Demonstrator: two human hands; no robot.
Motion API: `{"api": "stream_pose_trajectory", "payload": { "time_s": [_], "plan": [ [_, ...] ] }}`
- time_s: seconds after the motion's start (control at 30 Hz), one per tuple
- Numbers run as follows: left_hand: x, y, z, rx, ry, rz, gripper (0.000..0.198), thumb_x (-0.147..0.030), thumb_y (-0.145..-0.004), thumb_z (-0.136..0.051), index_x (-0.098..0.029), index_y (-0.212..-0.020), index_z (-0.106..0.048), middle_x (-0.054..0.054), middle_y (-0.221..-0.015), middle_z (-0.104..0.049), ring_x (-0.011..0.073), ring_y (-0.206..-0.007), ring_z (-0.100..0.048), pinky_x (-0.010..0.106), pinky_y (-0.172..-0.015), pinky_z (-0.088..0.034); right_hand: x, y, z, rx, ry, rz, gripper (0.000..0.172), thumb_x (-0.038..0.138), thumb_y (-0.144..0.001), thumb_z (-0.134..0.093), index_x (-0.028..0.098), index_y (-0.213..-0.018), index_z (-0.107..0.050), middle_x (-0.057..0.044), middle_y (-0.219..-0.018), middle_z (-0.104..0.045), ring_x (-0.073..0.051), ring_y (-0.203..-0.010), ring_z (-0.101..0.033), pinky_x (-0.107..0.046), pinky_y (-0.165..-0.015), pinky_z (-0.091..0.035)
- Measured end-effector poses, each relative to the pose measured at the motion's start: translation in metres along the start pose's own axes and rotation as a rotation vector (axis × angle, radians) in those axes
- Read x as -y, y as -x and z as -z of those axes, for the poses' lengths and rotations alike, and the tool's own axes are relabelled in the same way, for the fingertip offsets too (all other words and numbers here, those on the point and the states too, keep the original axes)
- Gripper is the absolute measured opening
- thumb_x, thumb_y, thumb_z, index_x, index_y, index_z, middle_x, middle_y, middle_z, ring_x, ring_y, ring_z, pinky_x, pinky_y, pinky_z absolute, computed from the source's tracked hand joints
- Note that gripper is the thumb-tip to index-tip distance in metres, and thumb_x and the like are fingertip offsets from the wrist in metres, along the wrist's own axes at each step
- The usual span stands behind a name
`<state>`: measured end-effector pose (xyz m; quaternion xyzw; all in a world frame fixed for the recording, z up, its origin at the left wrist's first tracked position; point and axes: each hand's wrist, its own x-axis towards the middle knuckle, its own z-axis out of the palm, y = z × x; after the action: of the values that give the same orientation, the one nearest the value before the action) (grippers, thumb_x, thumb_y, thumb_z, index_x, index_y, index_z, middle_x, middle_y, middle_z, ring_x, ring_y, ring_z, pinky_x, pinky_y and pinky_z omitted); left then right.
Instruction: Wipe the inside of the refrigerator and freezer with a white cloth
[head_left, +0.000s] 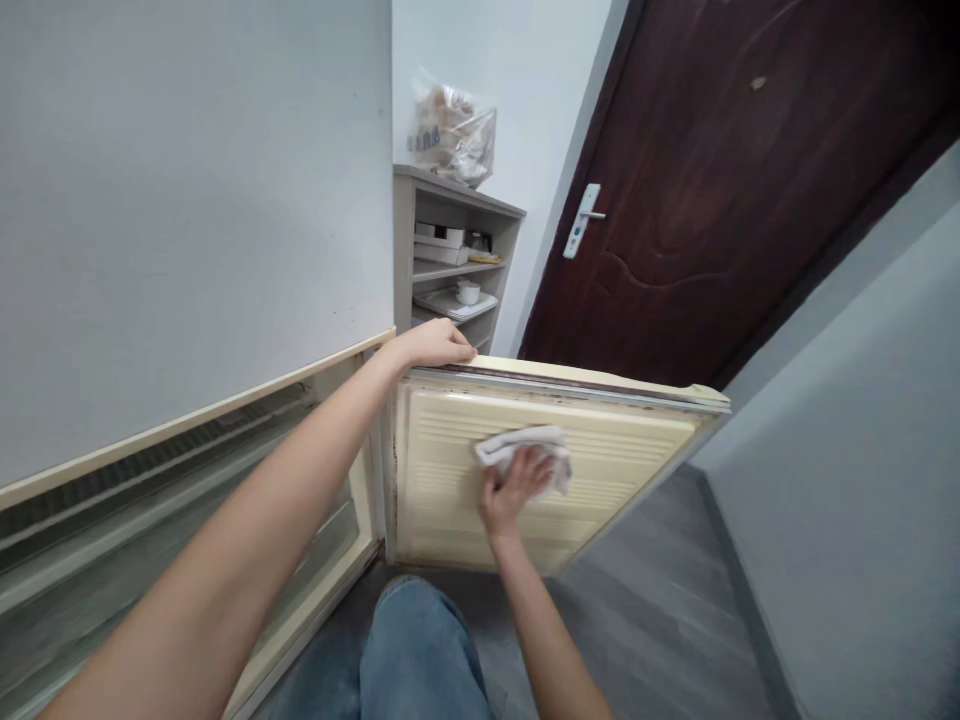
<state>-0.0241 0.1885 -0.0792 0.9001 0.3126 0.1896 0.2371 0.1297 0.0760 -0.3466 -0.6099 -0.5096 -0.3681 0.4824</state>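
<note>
Our right hand (pixel 514 485) presses a bunched white cloth (pixel 525 450) flat against the open fridge door's (pixel 442 470) ribbed inner face, whose long axis runs sideways, while our left hand (pixel 435 345) clasps its top edge.

Grey shelf unit (pixel 406 240) with plastic bag (pixel 452 130) on top; boxes (pixel 441 243), plates (pixel 450 303), cup (pixel 468 291) inside.

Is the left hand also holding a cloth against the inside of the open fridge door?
No. The left hand grips the top edge of the fridge door bare, while only the right hand presses the white cloth there.
</note>
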Motion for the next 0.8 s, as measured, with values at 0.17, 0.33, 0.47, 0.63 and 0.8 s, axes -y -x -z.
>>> {"api": "stream_pose_trajectory", "payload": {
  "time_s": [0.17,0.33,0.47,0.63,0.8],
  "plan": [
    [0.002,0.000,0.000,0.000,-0.023,-0.011,0.031,-0.044,-0.069,-0.050,-0.019,-0.050,-0.052,-0.003,-0.052,-0.038,0.0119,-0.052,-0.031,0.031,-0.054,-0.025,0.099,0.037,-0.034,0.260,-0.121,0.214,0.062,0.031,-0.088,-0.046,0.030,-0.146,-0.025,-0.003,-0.140,-0.045,-0.028,-0.138,-0.016,-0.053,-0.109,-0.016],
    [0.006,-0.003,-0.001,0.007,-0.082,-0.008,0.048,-0.062,-0.069,-0.050,-0.020,-0.076,-0.073,-0.003,-0.061,-0.055,0.0131,-0.058,-0.042,0.029,-0.057,-0.030,0.104,0.050,-0.042,0.506,-0.160,0.315,0.056,0.031,-0.089,-0.046,0.034,-0.143,-0.031,0.001,-0.137,-0.049,-0.021,-0.131,-0.030,-0.041,-0.110,-0.017],
    [0.004,-0.002,-0.002,-0.021,-0.092,-0.025,0.049,-0.062,-0.069,-0.051,-0.020,-0.076,-0.074,-0.003,-0.059,-0.057,0.0127,-0.056,-0.042,0.029,-0.056,-0.030,0.057,0.048,-0.031,0.330,-0.076,0.284,0.052,0.031,-0.083,-0.051,0.034,-0.135,-0.046,-0.003,-0.134,-0.051,-0.026,-0.137,-0.021,-0.048,-0.110,-0.012],
    [0.004,-0.002,-0.002,-0.018,-0.092,-0.051,0.046,-0.060,-0.070,-0.052,-0.020,-0.075,-0.074,-0.003,-0.062,-0.061,0.0122,-0.056,-0.044,0.028,-0.055,-0.029,-0.036,0.032,-0.002,0.116,0.075,0.131,0.064,0.030,-0.081,-0.044,0.021,-0.143,-0.031,-0.015,-0.148,-0.026,-0.034,-0.141,-0.003,-0.064,-0.103,-0.018],
    [0.004,-0.003,-0.002,-0.008,-0.102,-0.046,0.047,-0.061,-0.070,-0.052,-0.020,-0.076,-0.075,-0.001,-0.064,-0.064,0.0135,-0.057,-0.046,0.029,-0.055,-0.030,-0.139,0.011,0.032,-0.049,0.167,-0.047,0.071,0.033,-0.077,-0.037,0.010,-0.143,-0.021,-0.023,-0.148,-0.019,-0.038,-0.139,-0.008,-0.070,-0.100,-0.019]
  ]
}}
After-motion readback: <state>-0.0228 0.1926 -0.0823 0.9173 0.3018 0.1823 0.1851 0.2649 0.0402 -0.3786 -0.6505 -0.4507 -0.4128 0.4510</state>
